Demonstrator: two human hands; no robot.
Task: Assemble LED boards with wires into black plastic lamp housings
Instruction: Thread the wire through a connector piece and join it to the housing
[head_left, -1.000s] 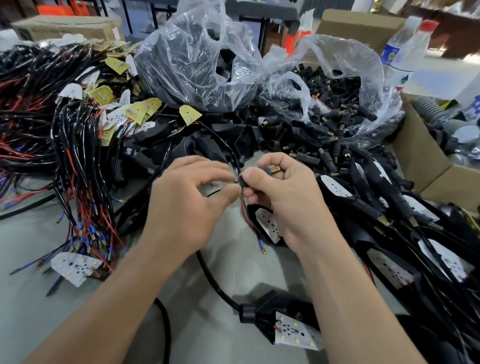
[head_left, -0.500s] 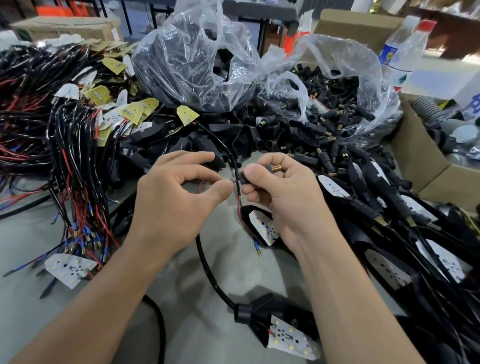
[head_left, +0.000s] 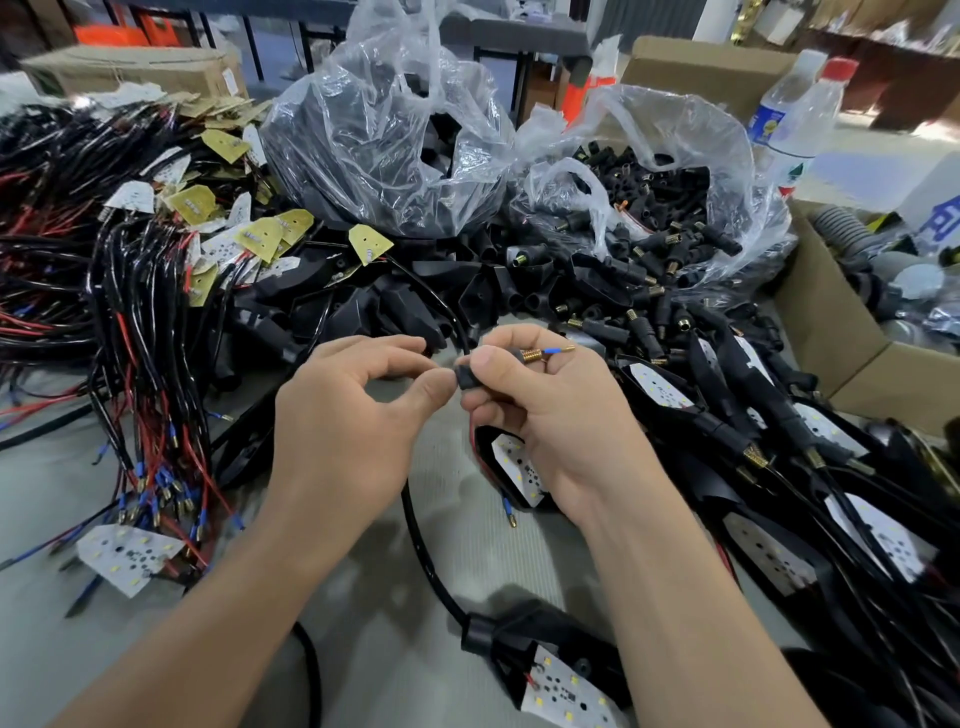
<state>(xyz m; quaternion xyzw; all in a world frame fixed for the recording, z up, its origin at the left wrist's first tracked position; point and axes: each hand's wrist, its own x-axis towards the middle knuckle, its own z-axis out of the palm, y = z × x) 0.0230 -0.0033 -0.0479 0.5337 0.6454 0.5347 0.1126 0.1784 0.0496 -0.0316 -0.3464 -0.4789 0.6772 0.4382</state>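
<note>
Threading: right hand (head_left: 545, 415) pinches small black plastic sleeve (head_left: 467, 376), blue-tipped wire (head_left: 553, 352) emerging at two o'clock, left hand (head_left: 348, 431) thumb-pressing its end; next, probably pull it through.

A small black plug (head_left: 467, 378) is pinched by the right hand (head_left: 561, 415) and touched by the left hand's (head_left: 343, 431) thumb. A blue wire (head_left: 553, 352) is seen poking out past a gold spring (head_left: 530, 356).
</note>
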